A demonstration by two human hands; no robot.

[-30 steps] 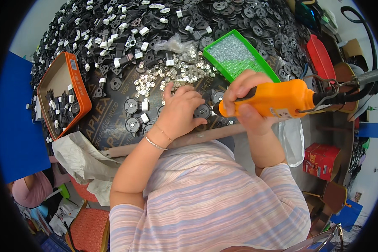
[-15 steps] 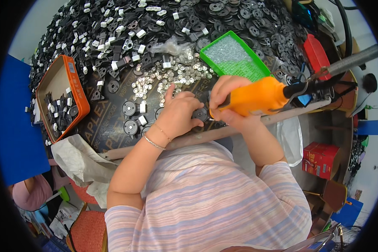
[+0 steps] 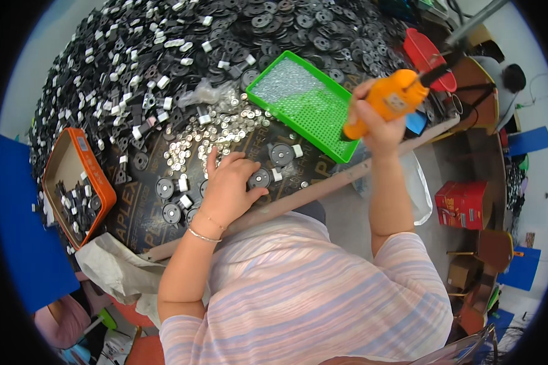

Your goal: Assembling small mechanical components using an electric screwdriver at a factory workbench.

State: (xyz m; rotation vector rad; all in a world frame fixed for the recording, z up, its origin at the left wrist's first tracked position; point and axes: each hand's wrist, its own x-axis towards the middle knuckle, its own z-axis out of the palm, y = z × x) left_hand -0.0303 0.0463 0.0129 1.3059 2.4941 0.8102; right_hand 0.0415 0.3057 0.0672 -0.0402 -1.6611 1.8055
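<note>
My right hand (image 3: 374,121) grips an orange electric screwdriver (image 3: 397,95), its tip low over the near right end of a green perforated tray (image 3: 347,152). Small silvery screws (image 3: 289,82) fill the far left part of that tray. On the dark board, my left hand (image 3: 228,187) has its thumb and forefinger around a black round part (image 3: 260,178) with a white tab. Just beyond it lies another black round part (image 3: 281,154). More of them, such as a black disc (image 3: 165,188), sit left of my left hand, some partly hidden beneath it.
Small round metal pieces (image 3: 192,137) are scattered beyond my left hand. A huge heap of black parts (image 3: 274,24) covers the far side. An orange-rimmed tray (image 3: 106,193) with black parts stands at left, a red bin (image 3: 429,58) at far right. A pale rail (image 3: 298,198) edges the board.
My right hand has carried the screwdriver away from the part by my left hand, rightward to the green tray. One black round part now lies uncovered beyond my left hand. The whole view has shifted.
</note>
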